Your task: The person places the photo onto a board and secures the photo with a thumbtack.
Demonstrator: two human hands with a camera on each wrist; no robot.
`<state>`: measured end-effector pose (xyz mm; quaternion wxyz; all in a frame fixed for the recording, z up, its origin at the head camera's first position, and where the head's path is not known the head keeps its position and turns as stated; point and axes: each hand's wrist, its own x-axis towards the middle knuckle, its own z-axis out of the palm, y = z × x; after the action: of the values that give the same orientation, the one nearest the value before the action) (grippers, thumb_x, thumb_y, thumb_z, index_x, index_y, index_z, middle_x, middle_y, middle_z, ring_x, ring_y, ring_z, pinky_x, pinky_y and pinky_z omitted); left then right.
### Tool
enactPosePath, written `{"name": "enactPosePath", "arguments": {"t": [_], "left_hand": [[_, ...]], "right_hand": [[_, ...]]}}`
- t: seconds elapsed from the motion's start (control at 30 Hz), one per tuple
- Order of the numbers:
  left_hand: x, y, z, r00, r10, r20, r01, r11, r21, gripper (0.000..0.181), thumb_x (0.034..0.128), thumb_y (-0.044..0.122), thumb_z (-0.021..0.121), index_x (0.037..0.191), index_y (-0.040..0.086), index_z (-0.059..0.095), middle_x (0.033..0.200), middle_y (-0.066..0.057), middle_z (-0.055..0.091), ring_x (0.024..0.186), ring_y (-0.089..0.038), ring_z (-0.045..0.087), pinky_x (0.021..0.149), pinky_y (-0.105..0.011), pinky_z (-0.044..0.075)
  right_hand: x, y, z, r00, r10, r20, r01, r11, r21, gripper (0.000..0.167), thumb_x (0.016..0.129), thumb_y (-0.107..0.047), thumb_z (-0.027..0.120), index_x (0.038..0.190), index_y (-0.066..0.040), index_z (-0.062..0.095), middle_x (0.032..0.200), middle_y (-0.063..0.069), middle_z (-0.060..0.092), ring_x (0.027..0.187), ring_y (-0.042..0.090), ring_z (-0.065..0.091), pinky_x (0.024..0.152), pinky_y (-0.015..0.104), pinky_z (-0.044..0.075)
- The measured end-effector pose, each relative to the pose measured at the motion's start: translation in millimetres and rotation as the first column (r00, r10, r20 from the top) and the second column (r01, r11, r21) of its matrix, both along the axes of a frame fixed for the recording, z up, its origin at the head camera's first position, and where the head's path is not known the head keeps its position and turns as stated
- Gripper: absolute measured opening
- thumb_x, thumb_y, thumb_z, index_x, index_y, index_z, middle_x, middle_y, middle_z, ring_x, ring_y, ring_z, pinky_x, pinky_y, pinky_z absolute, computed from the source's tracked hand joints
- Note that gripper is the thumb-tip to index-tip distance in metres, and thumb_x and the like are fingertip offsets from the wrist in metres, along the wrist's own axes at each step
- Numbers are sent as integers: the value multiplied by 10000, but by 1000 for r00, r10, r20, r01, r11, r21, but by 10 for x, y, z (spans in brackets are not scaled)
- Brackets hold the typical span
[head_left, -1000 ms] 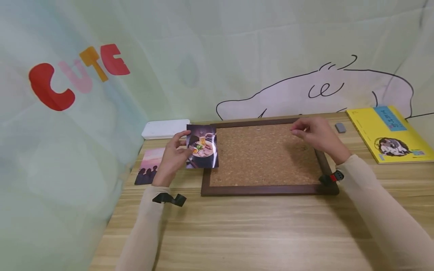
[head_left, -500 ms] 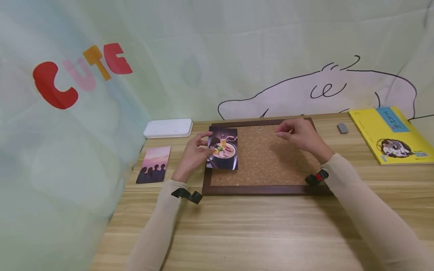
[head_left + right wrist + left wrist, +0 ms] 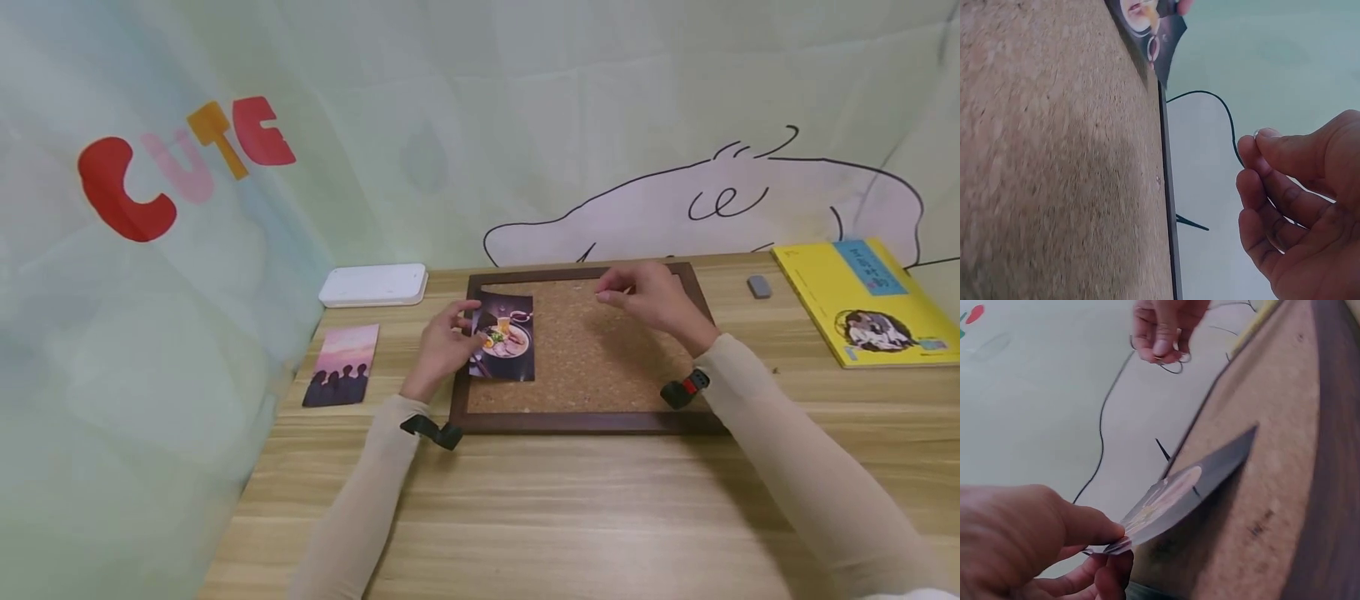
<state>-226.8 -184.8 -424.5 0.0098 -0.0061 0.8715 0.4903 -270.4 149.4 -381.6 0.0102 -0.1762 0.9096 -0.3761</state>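
Observation:
My left hand [image 3: 447, 343] pinches the left edge of a glossy photo [image 3: 513, 346] of a ramen bowl. In the left wrist view, the photo [image 3: 1210, 478] is tilted over the board, its far end close to the cork. The brown-framed cork board [image 3: 570, 392] lies on the table beneath both hands. Above its upper right part, my right hand [image 3: 648, 296] pinches a tiny shiny thumbtack [image 3: 1256, 134] between thumb and index finger, mostly hidden by the fingertips. The other fingers of that hand are curled loosely.
Left of the board lies a second photo [image 3: 341, 367] with dark silhouettes under a pink sky. Behind it is a white case [image 3: 373, 285]. A grey eraser [image 3: 759, 287] and a yellow book [image 3: 862, 304] lie to the right. A printed curtain hangs behind the table.
My left hand has carried the ramen photo rightwards, from the board's left edge to over the cork. My right hand has moved left above the board. The second photo has stayed put.

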Motion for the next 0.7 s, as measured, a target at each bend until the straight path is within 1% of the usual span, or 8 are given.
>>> {"name": "enactPosePath", "arguments": {"t": [0.1,0.17,0.27,0.43,0.57,0.7], "left_hand": [[2,14,-52,999,-6,-36,4,997,-71,556,946,50,743,1483,106,609,1206,-231,706,693,-116,623,589,-215,487],[4,25,-79,998,-11,-63,5,995,-98,546,945,51,744,1474,78,615,1180,-239,722,696,-120,645,578,-208,485],[18,46,-93,995,-19,-97,7,991,-130,534,941,63,747,1460,50,624,1166,-248,735,707,-145,666,571,-202,477],[28,71,-105,990,-18,-138,-8,983,-186,518,931,81,763,1436,49,653,1167,-239,755,751,-206,686,596,-201,460],[31,88,-135,986,-16,-165,-20,976,-215,505,928,88,778,1420,56,667,1148,-220,765,749,-202,676,610,-205,454],[44,121,-164,981,-20,-192,-28,970,-243,496,931,95,792,1412,61,676,1134,-198,762,699,-157,630,592,-210,432]], "right_hand": [[-21,-54,2,1000,8,7,-8,1000,2,153,1047,-170,703,1108,-53,781,1083,160,780,931,280,641,771,329,502],[-30,-91,12,1000,14,16,-14,1000,7,160,1050,-174,699,1122,-55,778,1108,163,781,949,286,646,782,334,504],[-47,-149,30,999,15,38,-16,1000,10,162,1055,-178,691,1133,-63,775,1127,164,779,970,295,651,795,350,506],[-94,-261,27,996,17,83,-17,1000,0,173,1055,-163,689,1165,-57,771,1134,157,772,987,294,647,816,363,517],[-139,-358,-13,994,30,101,-30,1000,0,170,1052,-142,689,1166,-45,769,1143,167,768,996,298,644,811,351,519],[-166,-453,-60,994,38,102,-38,999,0,152,1056,-126,680,1149,-43,767,1137,171,765,989,292,639,810,346,517]]}}
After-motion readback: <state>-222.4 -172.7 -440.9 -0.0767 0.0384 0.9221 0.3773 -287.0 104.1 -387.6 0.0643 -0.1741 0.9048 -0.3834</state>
